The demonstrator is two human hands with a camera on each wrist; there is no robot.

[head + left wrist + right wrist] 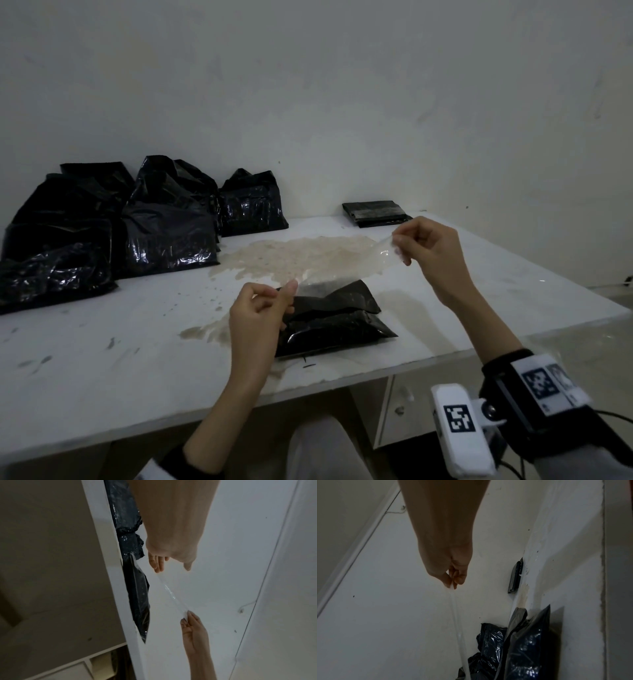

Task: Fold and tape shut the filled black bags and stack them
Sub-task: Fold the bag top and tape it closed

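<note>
One folded black bag (pixel 332 318) on the white table (pixel 102 342), near its front edge; above it one clear tape strip (pixel 346 267), left hand (pixel 260 308) pinching one end, right hand (pixel 428 250) pinching the other. Unsealed bags (pixel 102 233), about five, at the table's far left; one flat taped bag (pixel 375 213) at its back edge. Brown stain (pixel 298 257) mid-table. Left wrist: both hands pinch the stretched strip. Right wrist: fingertips (pixel 452 582) pinch tape; bags low right.

Leftmost bags (pixel 51 260) cropped by frame edge
</note>
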